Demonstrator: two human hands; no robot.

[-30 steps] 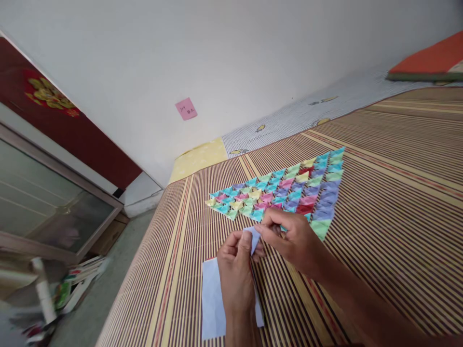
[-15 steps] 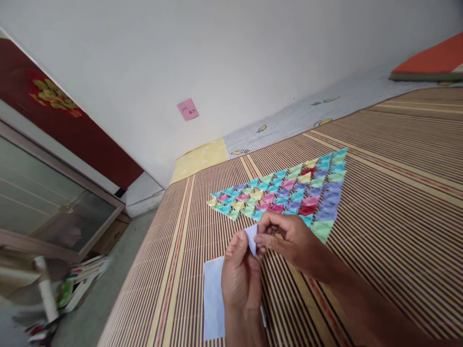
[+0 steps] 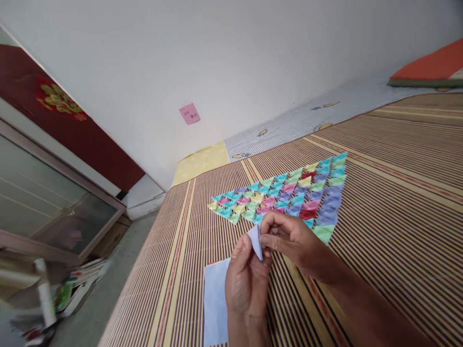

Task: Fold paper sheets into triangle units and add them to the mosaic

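My left hand [image 3: 248,284] is turned palm up and grasps a small folded paper [image 3: 255,241], with the thumb on the near left face and the fingers curled behind. My right hand [image 3: 291,238] is at the opposite edge of the same paper, thumb and bent index finger pinching it there; its remaining fingers are curled in. The paper is lilac, narrows to a point at its lower end, and is held tilted above the mat [image 3: 390,231], between both hands.

Below and partly behind my left wrist lies a sheet [image 3: 216,303], pale blue, flat on the mat; a thin red edge shows along its top.

Beyond my hands, the array [image 3: 284,190] lies on the mat: rows of small folded triangles in turquoise, green, lilac, pink, yellow and red, set out as one large wedge. The wedge narrows toward the left. My right hand hides part of its near edge.

Past the array, a yellow cloth [image 3: 204,161] and a checked cloth [image 3: 282,132] border the mat along the wall [image 3: 260,58]. A pink note [image 3: 190,113] is fixed to the wall. At the far right rests an orange pad [image 3: 430,63].
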